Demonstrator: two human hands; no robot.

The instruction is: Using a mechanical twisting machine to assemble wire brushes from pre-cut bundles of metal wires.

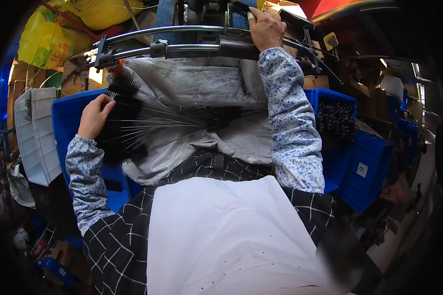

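Observation:
Across my lap lies a bundle of twisted-wire brushes, their black bristle heads (125, 113) fanned out at the left and their thin wire stems (170, 115) running toward the middle. My left hand (94, 117) is closed at the upper edge of these heads, thumb and forefinger pinching a black-bristled brush. My right hand (267, 28) reaches up to the machine and has its fingers curled at the metal rails (192, 48). A white wrap covers one fingertip. Black bristles (238, 7) show just left of these fingers; what they grip is hidden. Under the brushes spreads a grey cloth (192, 81).
A blue bin (61, 115) stands at my left, beside white plastic trays (37, 132). At my right, one blue crate (334, 96) holds several black brushes (335, 120); another blue bin (366, 164) adjoins it. Yellow bags (47, 39) lie at the far left.

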